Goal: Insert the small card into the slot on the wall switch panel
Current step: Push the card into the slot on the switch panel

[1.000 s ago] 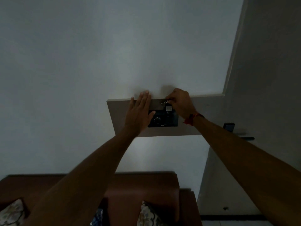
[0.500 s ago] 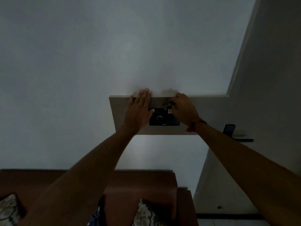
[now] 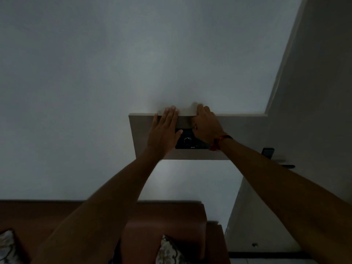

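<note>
The black switch panel [image 3: 187, 142], with a round dial, sits in a beige board [image 3: 141, 134] on the white wall. My left hand [image 3: 164, 130] lies flat and open on the board, its thumb at the panel's left edge. My right hand [image 3: 207, 124], with a red thread at the wrist, is curled over the panel's upper right part. Its fingertips pinch together at the panel's top edge. The small card is hidden under those fingers, and the slot is covered too.
A brown sofa [image 3: 171, 221] with patterned cushions [image 3: 167, 250] stands below against the wall. To the right is a door [image 3: 314, 111] with a dark lock plate [image 3: 268, 152] and a handle [image 3: 285, 165].
My right hand has moved down and in over the panel, so the white card and key ring seen earlier are now covered. My left hand has stayed flat on the board.
</note>
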